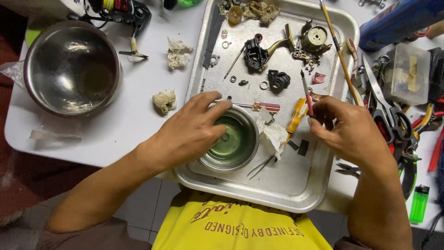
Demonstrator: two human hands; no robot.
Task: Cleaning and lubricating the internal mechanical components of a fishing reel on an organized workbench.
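Cluttered across your white desk (138, 115), the metal tray (296, 185) is crowded: your left hand (194, 132) grips the small steel bowl (233, 141) of greenish liquid, so a nudge could slop it. Your right hand (347, 132) pinches a red-handled tool (307, 99); tiny washers (264, 85) nearby could scatter.

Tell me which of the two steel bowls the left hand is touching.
The small bowl inside the metal tray, holding greenish liquid; the left hand grips its rim. The large bowl sits apart on the white table, untouched.

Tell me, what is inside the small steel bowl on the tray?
The small steel bowl holds greenish liquid with one small round part lying at the bottom. The left hand grips the bowl's near rim and covers that side, so anything beneath the fingers is hidden.
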